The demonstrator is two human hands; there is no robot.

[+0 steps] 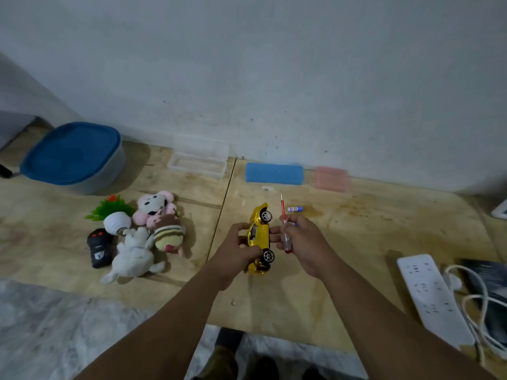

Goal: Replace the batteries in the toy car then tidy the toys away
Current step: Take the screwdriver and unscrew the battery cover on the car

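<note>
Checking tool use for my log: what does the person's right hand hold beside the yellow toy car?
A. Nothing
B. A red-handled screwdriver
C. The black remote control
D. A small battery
B: the right hand grips a red-handled screwdriver, shaft pointing away, next to the shiny yellow toy car.

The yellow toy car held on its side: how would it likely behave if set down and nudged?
The yellow toy car probably rolls freely once on its wheels. Its shiny shell looks slippery and stiff. It seems light, since the left hand holds it easily.
</note>
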